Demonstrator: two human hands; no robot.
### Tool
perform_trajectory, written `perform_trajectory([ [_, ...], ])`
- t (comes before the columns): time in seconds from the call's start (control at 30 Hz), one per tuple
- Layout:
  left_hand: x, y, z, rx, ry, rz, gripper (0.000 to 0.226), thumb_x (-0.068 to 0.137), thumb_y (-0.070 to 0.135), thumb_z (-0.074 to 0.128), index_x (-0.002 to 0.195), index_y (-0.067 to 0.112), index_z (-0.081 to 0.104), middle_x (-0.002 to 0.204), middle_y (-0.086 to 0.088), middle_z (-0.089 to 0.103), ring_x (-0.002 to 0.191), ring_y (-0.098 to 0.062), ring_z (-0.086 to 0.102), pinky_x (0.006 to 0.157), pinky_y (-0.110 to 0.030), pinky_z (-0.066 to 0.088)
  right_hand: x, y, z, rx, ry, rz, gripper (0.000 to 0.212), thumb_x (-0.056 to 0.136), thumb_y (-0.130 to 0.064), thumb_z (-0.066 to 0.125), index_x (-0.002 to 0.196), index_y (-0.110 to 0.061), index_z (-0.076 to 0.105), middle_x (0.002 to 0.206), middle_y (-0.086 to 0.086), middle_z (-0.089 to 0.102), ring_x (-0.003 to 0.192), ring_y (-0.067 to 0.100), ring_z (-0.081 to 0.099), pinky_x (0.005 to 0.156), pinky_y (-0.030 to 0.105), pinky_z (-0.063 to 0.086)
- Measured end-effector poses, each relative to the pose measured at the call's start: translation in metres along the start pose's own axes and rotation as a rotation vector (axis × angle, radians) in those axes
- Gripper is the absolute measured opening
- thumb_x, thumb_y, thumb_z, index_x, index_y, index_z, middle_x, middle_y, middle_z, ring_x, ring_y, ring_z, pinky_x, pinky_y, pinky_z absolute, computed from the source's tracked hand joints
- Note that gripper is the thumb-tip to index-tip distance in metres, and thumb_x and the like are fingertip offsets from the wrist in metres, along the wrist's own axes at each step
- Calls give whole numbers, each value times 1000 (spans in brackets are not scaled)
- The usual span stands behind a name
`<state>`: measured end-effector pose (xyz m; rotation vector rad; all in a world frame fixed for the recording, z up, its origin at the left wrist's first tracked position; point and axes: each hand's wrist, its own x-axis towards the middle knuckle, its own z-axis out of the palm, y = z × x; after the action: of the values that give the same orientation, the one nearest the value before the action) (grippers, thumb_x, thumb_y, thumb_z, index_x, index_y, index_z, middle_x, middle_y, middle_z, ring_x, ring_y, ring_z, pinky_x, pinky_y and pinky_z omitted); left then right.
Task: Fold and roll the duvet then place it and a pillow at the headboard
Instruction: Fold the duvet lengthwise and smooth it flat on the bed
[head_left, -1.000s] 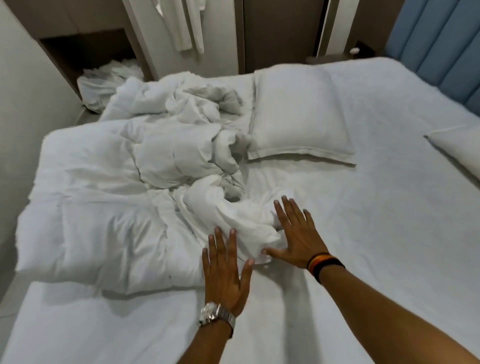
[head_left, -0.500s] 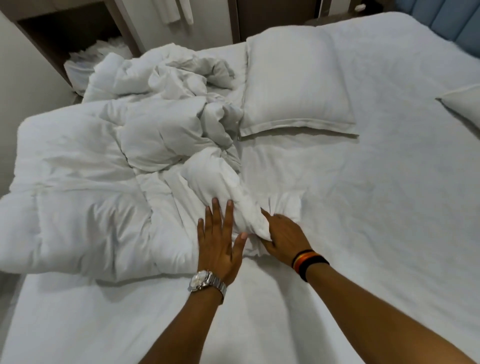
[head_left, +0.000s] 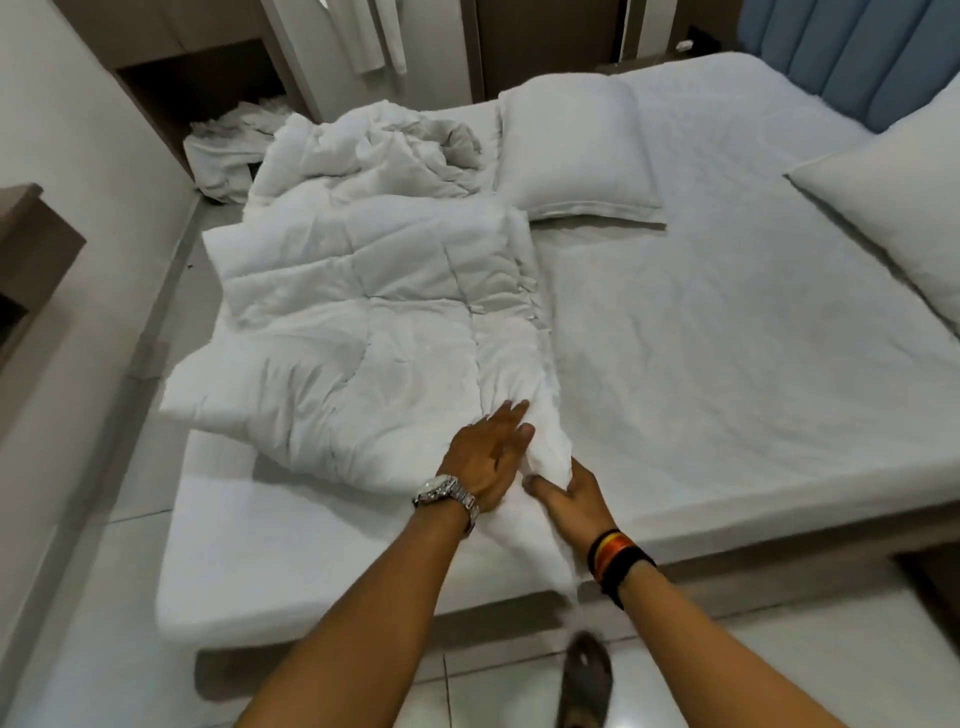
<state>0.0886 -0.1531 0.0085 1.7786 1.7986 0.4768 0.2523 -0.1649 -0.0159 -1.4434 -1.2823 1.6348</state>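
The white quilted duvet lies spread over the left half of the bed, its far end bunched up. My left hand, with a silver watch on the wrist, rests flat on the duvet's near right corner with fingers apart. Just right of it, my right hand, with a striped wristband, grips that corner's edge, pulled over the mattress front. One white pillow lies at the far middle of the bed. A second pillow sits at the right by the blue headboard.
The white mattress fills the right of the view. A pile of white linen lies on the floor at the far left below a wooden niche. Brown furniture stands at the left edge. My sandalled foot is on the tiled floor.
The crumpled duvet has been drawn flatter and toward the near edge of the bed. My right hand closed on its corner and both hands moved back; I stepped away from the bed.
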Motion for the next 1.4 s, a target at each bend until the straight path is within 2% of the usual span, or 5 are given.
perform_trajectory([
  [0.37, -107, 66, 126, 233, -358, -40, 64, 106, 63, 17, 165, 37, 17, 173, 4, 14, 158, -30, 15, 126, -47, 15, -140, 112, -93, 112, 210, 260, 44, 81, -25, 87, 120, -24, 67, 113, 4, 75, 96, 21, 72, 75, 33, 59],
  [0.63, -194, -23, 76, 147, 99, -119, 69, 104, 61, 19, 165, 29, 23, 173, -2, 12, 159, -23, 11, 127, -46, 16, -128, 94, -42, -650, 325, 19, 81, 96, -33, 67, 163, -14, 25, 169, 14, 24, 154, 35, 26, 126, 55, 15],
  [1.0, -225, -267, -59, 0, 624, -700, 84, 104, 55, 38, 166, 15, -2, 174, -12, -3, 160, -29, 5, 123, -54, 25, -20, 48, 186, -1233, -216, -594, 83, 100, -69, 31, 166, -28, 3, 174, 9, -7, 160, 30, -7, 125, 61, -4],
  [1.3, -166, -388, -107, -229, 505, -463, 100, 94, 52, 68, 165, 33, 0, 165, -12, 36, 146, -35, 41, 114, -51, 41, 54, 81, 285, -1286, -203, -525, 92, 92, -83, 31, 165, -37, -1, 174, 7, -3, 161, 29, 0, 123, 67, 4],
  [1.4, -142, -376, -112, -214, 521, -400, 86, 95, 59, 54, 158, 55, -3, 147, -9, 59, 100, -35, 72, 77, -32, 54, 59, 83, 284, -1294, -202, -493, 92, 92, -83, 29, 165, -36, 0, 174, 6, -2, 161, 28, 1, 123, 66, 2],
])
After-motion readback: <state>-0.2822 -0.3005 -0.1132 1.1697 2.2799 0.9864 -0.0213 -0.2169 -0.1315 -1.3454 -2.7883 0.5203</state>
